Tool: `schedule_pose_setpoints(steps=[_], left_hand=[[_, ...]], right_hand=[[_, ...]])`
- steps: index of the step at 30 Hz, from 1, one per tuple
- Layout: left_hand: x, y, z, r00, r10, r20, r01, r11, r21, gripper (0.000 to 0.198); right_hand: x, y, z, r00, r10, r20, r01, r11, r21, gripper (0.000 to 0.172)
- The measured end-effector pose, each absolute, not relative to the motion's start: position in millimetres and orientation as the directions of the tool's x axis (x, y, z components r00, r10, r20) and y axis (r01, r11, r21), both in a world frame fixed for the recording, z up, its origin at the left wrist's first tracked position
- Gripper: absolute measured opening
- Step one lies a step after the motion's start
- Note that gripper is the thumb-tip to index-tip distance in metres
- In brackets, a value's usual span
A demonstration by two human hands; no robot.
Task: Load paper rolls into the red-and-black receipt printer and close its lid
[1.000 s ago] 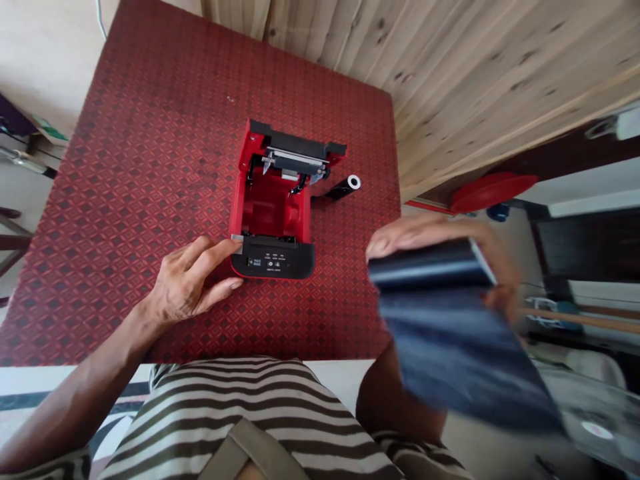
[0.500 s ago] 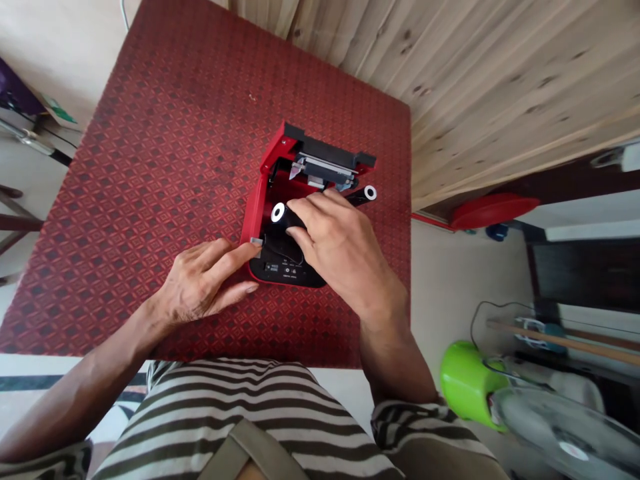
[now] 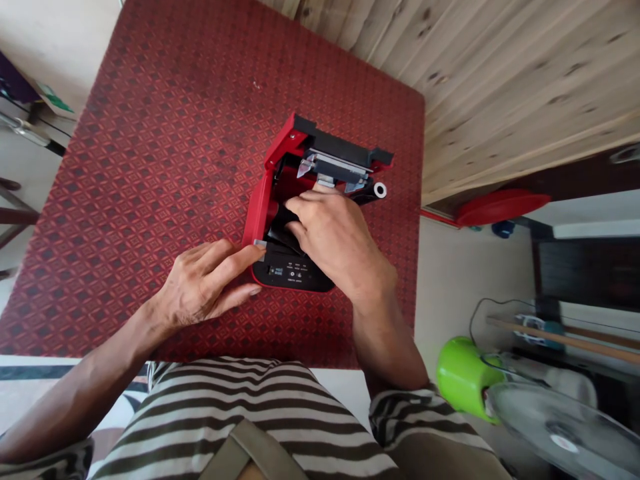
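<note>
A red and black printer stands with its lid raised. Inside its bay my right hand is closed around a black ribbon roll, palm down; the hand covers most of it. Beyond that hand, a second black roll with a white core end sticks out to the right. My left hand lies at the printer's near left corner, index fingertip on a grey tab, thumb apart, holding nothing. Small white markings show on the printer's black panel.
The printer rests on a table with a red patterned cover. Wooden planks run along the far right side. A red round object, a green bucket and a fan are to the right, off the table.
My right hand has pushed the black ribbon roll lower into the printer's bay; its white end is now out of sight. My left hand stays at the grey tab. The view has shifted slightly.
</note>
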State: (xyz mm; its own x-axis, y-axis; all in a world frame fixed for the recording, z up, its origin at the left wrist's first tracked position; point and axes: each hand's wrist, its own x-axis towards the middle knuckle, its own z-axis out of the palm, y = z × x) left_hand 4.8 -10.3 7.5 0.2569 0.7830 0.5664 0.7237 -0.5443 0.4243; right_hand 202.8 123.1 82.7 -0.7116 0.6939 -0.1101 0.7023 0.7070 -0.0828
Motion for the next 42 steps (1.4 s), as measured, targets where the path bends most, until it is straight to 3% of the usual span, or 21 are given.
schedule_pose_setpoints(steps=[5,11,14,22,32,42], left_hand=[[5.2,-9.3,9.1,0.270,0.769,0.579,0.728,-0.557,0.401,0.037],[5.1,-8.8,8.3,0.276,0.770,0.575,0.727,-0.559,0.399,0.038],[5.2,-8.6,7.9,0.272,0.774,0.571,0.729,-0.553,0.403,0.038],[4.6,-10.3,6.1,0.264,0.795,0.546,0.713,-0.542,0.445,0.039],[2.9,-10.4,3.8,0.271,0.800,0.535,0.703,-0.544,0.458,0.045],[3.4,-9.3,5.4,0.280,0.796,0.537,0.709,-0.549,0.443,0.042]], right_hand=[[200.5,127.2,81.0,-0.688,0.706,-0.167,0.725,0.680,-0.111,0.021],[199.8,128.2,78.4,-0.710,0.691,-0.136,0.705,0.695,-0.142,0.029],[201.5,125.4,83.1,-0.699,0.697,-0.159,0.715,0.674,-0.186,0.022],[227.8,92.9,100.4,-0.719,0.682,0.135,0.588,0.700,-0.406,0.020],[231.2,86.0,88.7,-0.796,0.598,0.093,0.499,0.736,-0.459,0.028],[232.8,91.5,88.3,-0.712,0.689,0.134,0.450,0.595,-0.666,0.005]])
